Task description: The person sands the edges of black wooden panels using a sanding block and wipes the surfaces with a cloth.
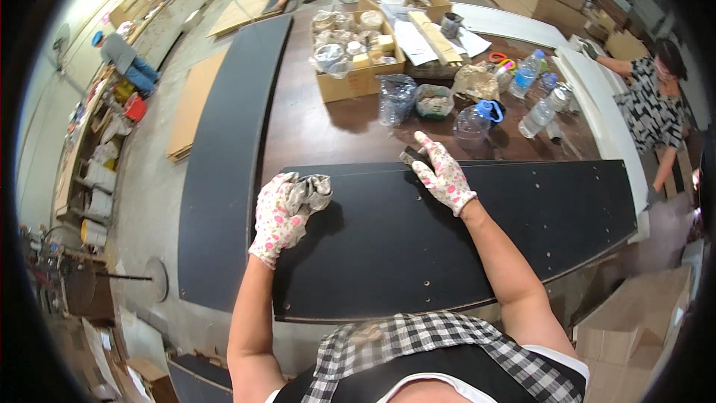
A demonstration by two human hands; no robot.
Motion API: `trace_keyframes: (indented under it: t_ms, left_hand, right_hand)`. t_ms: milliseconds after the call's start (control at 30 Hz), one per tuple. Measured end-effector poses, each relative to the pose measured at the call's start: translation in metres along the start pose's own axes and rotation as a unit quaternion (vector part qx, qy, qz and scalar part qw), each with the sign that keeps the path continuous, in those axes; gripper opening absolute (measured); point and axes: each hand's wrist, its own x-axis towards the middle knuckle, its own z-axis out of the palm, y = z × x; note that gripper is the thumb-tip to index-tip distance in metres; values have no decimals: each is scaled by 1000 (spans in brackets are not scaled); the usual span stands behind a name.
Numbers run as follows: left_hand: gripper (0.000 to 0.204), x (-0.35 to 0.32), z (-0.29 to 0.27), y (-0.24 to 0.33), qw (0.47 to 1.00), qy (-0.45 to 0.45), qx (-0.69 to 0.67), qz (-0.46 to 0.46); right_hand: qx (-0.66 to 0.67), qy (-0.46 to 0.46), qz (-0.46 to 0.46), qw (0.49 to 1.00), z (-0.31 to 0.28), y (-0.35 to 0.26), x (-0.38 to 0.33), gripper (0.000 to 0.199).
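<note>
Two gloved hands, in thin white fabric printed with pink flowers, work above a long black board (pixel 388 246) that lies flat in front of the person, its face smooth and dotted with small drilled holes, its near edge showing a thin brown line. The left hand (pixel 274 220) is closed around a crumpled grey rag (pixel 310 192), soft and deeply creased, near the board's far left corner. The right hand (pixel 446 179) pinches a small dark block (pixel 409 155) between thumb and fingers at the board's far edge; whether the block touches that edge I cannot tell. Beyond it spreads a brown tabletop (pixel 306 138), glossy enough to catch the light. On it stand a dark cup wrapped in crinkled plastic (pixel 397 101), a squat clear tub (pixel 434 101) with brownish contents, and a round see-through jug (pixel 471 128) with a blue top — all near the right hand. Further right is a slim clear bottle (pixel 538 119); further back, a cardboard box (pixel 349 89) holds tubs and wrinkled plastic bags, beside a straight strip of pale wood (pixel 435 37). A second black board (pixel 224 172), long and matt, runs along the left side. At the right, a co-worker (pixel 650 101) in a patterned top stands by a white panel (pixel 597 108).
</note>
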Motion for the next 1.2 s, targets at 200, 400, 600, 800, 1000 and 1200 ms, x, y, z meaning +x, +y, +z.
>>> trace_keyframes:
  t_ms: [200,400,600,800,1000,1200]
  left_hand:
    - [28,28,-7,31,950,-52,-250,-177]
    - [27,14,24,-1,993,26,-98,-64]
    - [20,22,29,20,994,31,-79,-66]
    - [21,21,39,21,988,39,-123,-88]
    - [19,30,41,44,974,68,-170,-137]
    - [26,27,46,53,984,42,-97,-141]
  right_hand:
    - [-23,27,3,999,-9,2,-2,58]
    - [16,-21,38,999,-18,4,2,59]
    - [26,4,8,1000,-32,14,-8,58]
    - [12,7,27,1000,-36,16,-7,58]
    - [-18,32,-12,999,-39,38,-8,58]
    - [-21,36,36,998,-60,24,-19,56]
